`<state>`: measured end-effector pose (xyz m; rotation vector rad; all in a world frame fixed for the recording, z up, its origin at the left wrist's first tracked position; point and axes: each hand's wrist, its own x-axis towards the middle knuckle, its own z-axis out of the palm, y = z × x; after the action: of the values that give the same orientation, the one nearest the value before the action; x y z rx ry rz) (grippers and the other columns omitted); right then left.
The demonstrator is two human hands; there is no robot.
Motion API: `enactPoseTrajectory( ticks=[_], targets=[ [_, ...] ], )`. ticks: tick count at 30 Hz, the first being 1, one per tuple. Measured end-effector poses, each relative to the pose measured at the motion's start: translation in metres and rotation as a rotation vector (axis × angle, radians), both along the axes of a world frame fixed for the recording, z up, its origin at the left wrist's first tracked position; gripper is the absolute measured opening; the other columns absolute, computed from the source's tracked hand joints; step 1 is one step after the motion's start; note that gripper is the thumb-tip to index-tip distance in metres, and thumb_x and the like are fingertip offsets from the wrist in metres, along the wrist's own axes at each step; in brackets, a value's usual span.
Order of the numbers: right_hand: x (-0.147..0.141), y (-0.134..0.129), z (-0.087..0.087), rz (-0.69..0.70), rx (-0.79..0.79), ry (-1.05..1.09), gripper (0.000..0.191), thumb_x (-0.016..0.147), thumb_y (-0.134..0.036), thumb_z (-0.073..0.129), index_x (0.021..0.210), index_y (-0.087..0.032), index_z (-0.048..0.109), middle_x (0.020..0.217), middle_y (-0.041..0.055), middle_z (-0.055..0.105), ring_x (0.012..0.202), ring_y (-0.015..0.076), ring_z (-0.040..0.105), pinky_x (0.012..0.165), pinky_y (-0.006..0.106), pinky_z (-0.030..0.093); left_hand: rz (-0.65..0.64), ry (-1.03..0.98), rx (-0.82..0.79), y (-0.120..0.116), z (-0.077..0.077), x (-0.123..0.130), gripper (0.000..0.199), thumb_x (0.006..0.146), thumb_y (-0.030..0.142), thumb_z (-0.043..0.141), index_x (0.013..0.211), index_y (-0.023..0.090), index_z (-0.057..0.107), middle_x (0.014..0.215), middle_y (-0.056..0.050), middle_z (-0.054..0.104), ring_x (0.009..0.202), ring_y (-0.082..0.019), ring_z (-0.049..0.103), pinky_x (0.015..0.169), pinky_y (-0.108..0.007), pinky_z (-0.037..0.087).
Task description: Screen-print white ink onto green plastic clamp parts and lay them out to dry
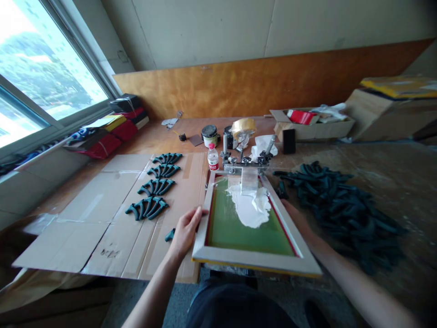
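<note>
A screen-printing frame (257, 263) with a pale rim and green mesh lies in front of me. White ink (251, 212) is pooled on the mesh, and a squeegee with a clear, pale blade (249, 181) rests in it. The metal hinge clamp (235, 167) stands at the frame's far edge. My left hand (187, 228) is closed at the left rim, its fingertips on the edge. My right hand (296, 219) is beside the right rim, which hides its fingers. A dark green curved part (170, 235) lies on the cardboard by my left wrist.
Four rows of dark green curved parts (146, 208) lie on flat cardboard (102, 218). A large heap of them (341, 205) lies right. Behind the frame stand a pink-capped bottle (213, 158), an ink can (209, 135) and a tape roll (243, 125). An open carton (316, 130) sits back right.
</note>
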<state>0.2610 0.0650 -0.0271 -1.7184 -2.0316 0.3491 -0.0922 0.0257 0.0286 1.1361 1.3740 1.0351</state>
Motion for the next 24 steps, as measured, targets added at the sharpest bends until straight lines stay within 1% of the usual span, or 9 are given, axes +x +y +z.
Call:
enactPoseTrajectory(
  ticks=[2,4,6,7,10,14,18,21,24],
  targets=[
    [0.001,0.017,0.016,-0.03,0.088,-0.021,0.036,0.091,-0.036,0.042,0.112,-0.018,0.065,0.105,0.0085,0.065,0.088,0.0207,0.062,0.078,0.03,0.051,-0.067,0.09,-0.054,-0.009,-0.039,-0.002,0.056,0.082,0.055,0.053,0.123,0.018,0.059,0.065,0.003,0.058,0.057,-0.012,0.05,0.052,-0.021,0.036],
    [-0.013,0.036,0.032,0.014,0.211,-0.09,0.042,0.086,-0.034,0.054,0.125,-0.018,0.056,0.121,0.0122,0.057,0.104,0.025,0.058,0.088,0.035,0.048,-0.092,0.223,-0.047,-0.01,-0.069,-0.002,0.059,0.083,0.051,0.052,0.134,0.021,0.05,0.063,0.004,0.056,0.056,-0.013,0.05,0.053,-0.022,0.036],
    [-0.036,0.052,0.043,0.116,0.252,-0.197,0.05,0.078,-0.028,0.067,0.125,-0.017,0.053,0.122,0.0133,0.055,0.111,0.0279,0.053,0.093,0.038,0.045,-0.096,0.327,-0.043,-0.009,-0.088,-0.002,0.057,0.084,0.048,0.05,0.135,0.02,0.049,0.067,0.002,0.06,0.061,-0.014,0.054,0.057,-0.023,0.039],
    [-0.049,0.056,0.045,0.17,0.218,-0.249,0.045,0.076,-0.025,0.068,0.119,-0.017,0.056,0.116,0.0125,0.058,0.108,0.0277,0.054,0.092,0.038,0.045,-0.101,0.352,-0.049,-0.007,-0.093,-0.001,0.056,0.085,0.047,0.05,0.134,0.02,0.049,0.069,0.001,0.062,0.063,-0.015,0.056,0.059,-0.023,0.04],
    [-0.071,0.051,0.039,0.3,0.063,-0.346,0.011,0.08,-0.015,0.06,0.09,-0.019,0.061,0.091,0.0072,0.064,0.089,0.023,0.058,0.078,0.033,0.048,-0.096,0.354,-0.084,-0.004,-0.095,0.0,0.053,0.083,0.047,0.05,0.13,0.021,0.053,0.073,-0.001,0.065,0.068,-0.017,0.059,0.059,-0.024,0.042],
    [-0.061,0.013,0.025,0.543,0.091,-0.316,0.024,0.08,-0.004,0.043,0.081,-0.018,0.063,0.082,0.0078,0.063,0.085,0.0214,0.055,0.076,0.032,0.046,-0.061,0.334,-0.122,-0.005,-0.093,0.001,0.051,0.081,0.047,0.053,0.125,0.021,0.057,0.075,-0.002,0.066,0.071,-0.018,0.061,0.059,-0.024,0.043],
    [-0.043,-0.006,0.033,0.775,0.039,-0.266,0.029,0.077,-0.002,0.041,0.082,-0.019,0.065,0.082,0.0072,0.063,0.084,0.0201,0.054,0.075,0.032,0.045,-0.072,0.36,-0.089,-0.007,-0.093,0.001,0.051,0.083,0.048,0.05,0.126,0.02,0.057,0.076,-0.002,0.065,0.072,-0.018,0.061,0.062,-0.024,0.043],
    [-0.044,0.0,0.033,0.716,0.037,-0.223,0.022,0.078,-0.005,0.048,0.08,-0.02,0.063,0.079,0.0043,0.061,0.081,0.0189,0.055,0.073,0.03,0.046,-0.066,0.356,-0.095,-0.007,-0.094,0.001,0.052,0.083,0.048,0.051,0.126,0.019,0.056,0.076,-0.002,0.065,0.071,-0.017,0.06,0.061,-0.024,0.044],
    [-0.048,-0.005,0.018,0.639,0.285,-0.186,0.025,0.079,-0.003,0.046,0.087,-0.017,0.065,0.086,0.0074,0.063,0.089,0.0206,0.056,0.078,0.033,0.048,-0.056,0.342,-0.122,-0.007,-0.095,0.002,0.052,0.084,0.047,0.05,0.128,0.018,0.055,0.073,-0.001,0.064,0.065,-0.015,0.058,0.06,-0.023,0.043]
  ],
)
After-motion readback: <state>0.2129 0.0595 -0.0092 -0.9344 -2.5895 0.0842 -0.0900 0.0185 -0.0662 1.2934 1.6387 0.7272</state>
